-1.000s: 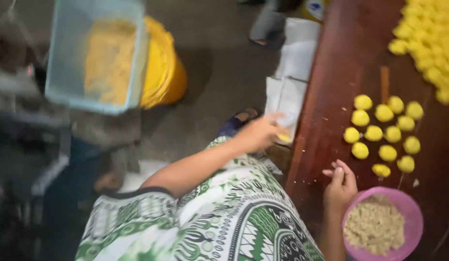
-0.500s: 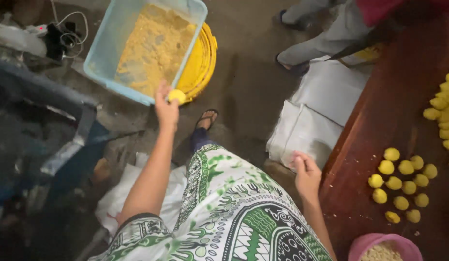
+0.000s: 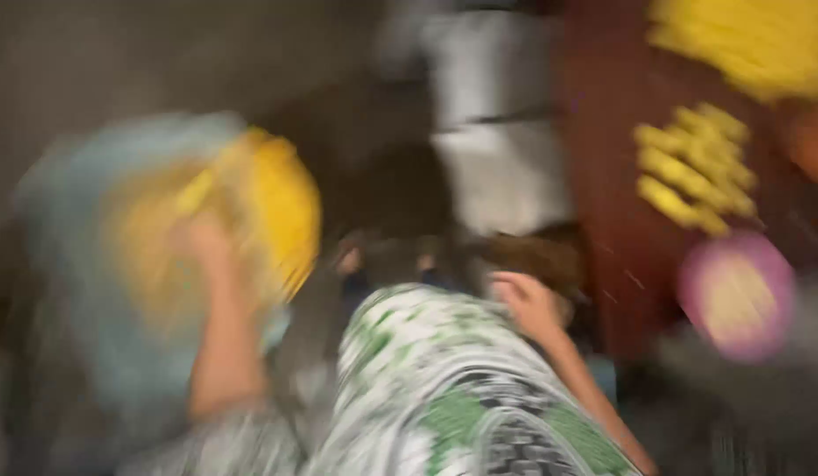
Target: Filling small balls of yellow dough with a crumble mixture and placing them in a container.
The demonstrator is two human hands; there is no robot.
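Observation:
The whole view is smeared by motion. My left hand (image 3: 202,242) reaches down into a light blue tub (image 3: 83,264) of yellow crumbly dough (image 3: 153,238); blur hides whether its fingers hold anything. My right hand (image 3: 528,304) hovers over my lap in green-and-white patterned cloth (image 3: 444,388), next to the edge of the dark red table (image 3: 612,220). It looks empty, fingers loosely apart. A cluster of yellow dough balls (image 3: 691,172) lies on the table, right of that hand.
A purple bowl (image 3: 735,295) of pale crumbs sits on the table near me. A yellow bucket (image 3: 290,211) stands under the tub. White sacks (image 3: 501,167) lie on the floor beside the table. More yellow balls (image 3: 753,40) fill the far right.
The camera has swung quickly, blurring everything. My left hand has gone from the tub's near rim down into the dough. My right hand stays over my lap by the table edge.

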